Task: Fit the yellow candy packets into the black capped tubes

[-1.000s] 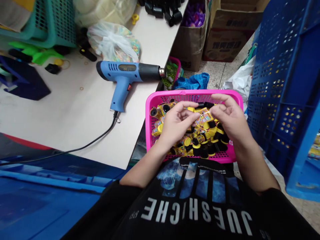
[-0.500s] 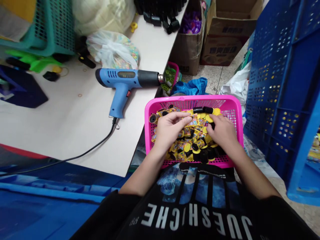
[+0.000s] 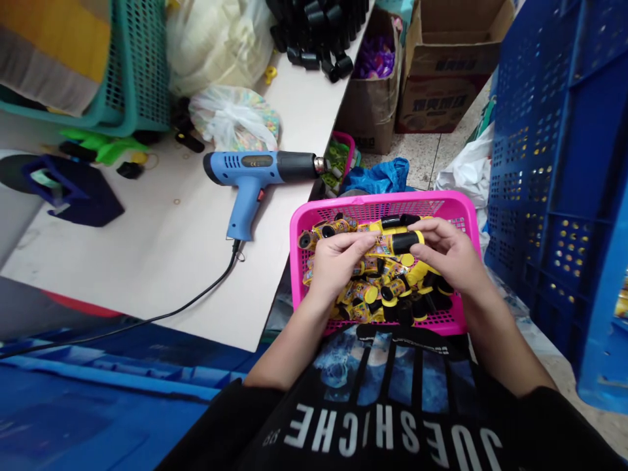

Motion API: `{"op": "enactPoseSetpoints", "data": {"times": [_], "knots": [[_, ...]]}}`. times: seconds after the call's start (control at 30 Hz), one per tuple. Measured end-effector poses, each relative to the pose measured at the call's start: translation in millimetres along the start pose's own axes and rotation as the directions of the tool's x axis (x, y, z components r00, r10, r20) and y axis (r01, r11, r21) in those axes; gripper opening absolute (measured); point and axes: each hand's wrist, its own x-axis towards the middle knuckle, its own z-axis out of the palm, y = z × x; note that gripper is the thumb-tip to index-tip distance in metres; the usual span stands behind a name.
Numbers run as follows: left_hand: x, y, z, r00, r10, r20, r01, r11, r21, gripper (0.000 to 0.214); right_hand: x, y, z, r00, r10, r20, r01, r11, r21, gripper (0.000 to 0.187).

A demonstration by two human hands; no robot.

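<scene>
- Upper left: teal mesh basket [image 3: 140, 65] stands at the back of the desk [image 3: 112, 275], with a clear plastic bag [image 3: 234, 120] of small colored pieces to its right.
- Mid left: blue heat gun [image 3: 255, 167] lies on its side on the desk, nozzle toward the desk's right edge; its black cord [image 3: 196, 303] trails to the lower left.
- Center: left hand [image 3: 338, 265] rests over the pile, its fingers [image 3: 358, 243] reaching for the labeled end of one yellow tube [image 3: 405, 243].
- Center right: that tube sits above the pile, between both hands; its black end faces the right hand [image 3: 449, 252]. The grip looks pinched from both sides, fingers pressed on the tube.
- Below the hands: pink basket [image 3: 461, 216] holds a heap of small yellow tubes [image 3: 377, 294]. It sits just past the desk's edge, close to the body, apparently so both hands reach it easily; its support is hidden.
- Far right: blue crate [image 3: 544, 176] stands just beside the basket, leaving little room for the right elbow. Mesh shows at the basket's upper right corner.
</scene>
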Motion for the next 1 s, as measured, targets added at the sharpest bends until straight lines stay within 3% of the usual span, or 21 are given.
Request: {"op": "enactPoseSetpoints", "data": {"times": [0.17,0.23,0.33,0.4,0.47,0.53,0.77,1.0], "knots": [[-0.1,2.9,7.4,0.992,-0.006,0.128,0.009,1.0,-0.026,0.035,-2.3,3.4,4.2,0.993,-0.112,-0.026,0.106,0.979,-0.177,0.039],[-0.1,3.2,9.2,0.978,-0.011,0.208,0.028,0.997,-0.078,0.038,-2.9,3.2,7.3,0.992,-0.125,-0.007,0.122,0.979,-0.16,0.044],[-1.1,3.6,11.4,0.963,-0.015,0.27,0.052,0.99,-0.131,0.04,-4.0,5.2,13.9,1.0,0.005,0.031,-0.008,0.995,0.101,0.052],[-2.3,5.2,13.8,0.956,0.002,0.292,0.039,0.99,-0.133,0.04,-4.9,8.3,21.0,0.985,0.13,0.115,-0.16,0.937,0.312,0.052],[-3.7,7.9,16.7,0.951,0.059,0.303,-0.014,0.989,-0.148,0.037,-5.8,12.0,29.7,0.964,0.186,0.191,-0.253,0.864,0.435,0.053],[-5.3,10.4,18.8,0.946,0.122,0.302,-0.076,0.984,-0.162,0.033,-6.8,15.5,37.8,0.961,0.186,0.204,-0.263,0.838,0.477,0.056],[-8.0,9.1,16.1,0.967,0.066,0.246,-0.076,0.997,0.032,0.035,-8.0,18.7,44.4,0.981,0.142,0.132,-0.183,0.898,0.399,0.058],[-7.2,3.4,15.2,0.971,0.047,0.234,-0.055,0.998,0.025,0.033,-5.8,22.4,42.1,0.983,0.116,0.143,-0.161,0.916,0.366,0.054]]}}
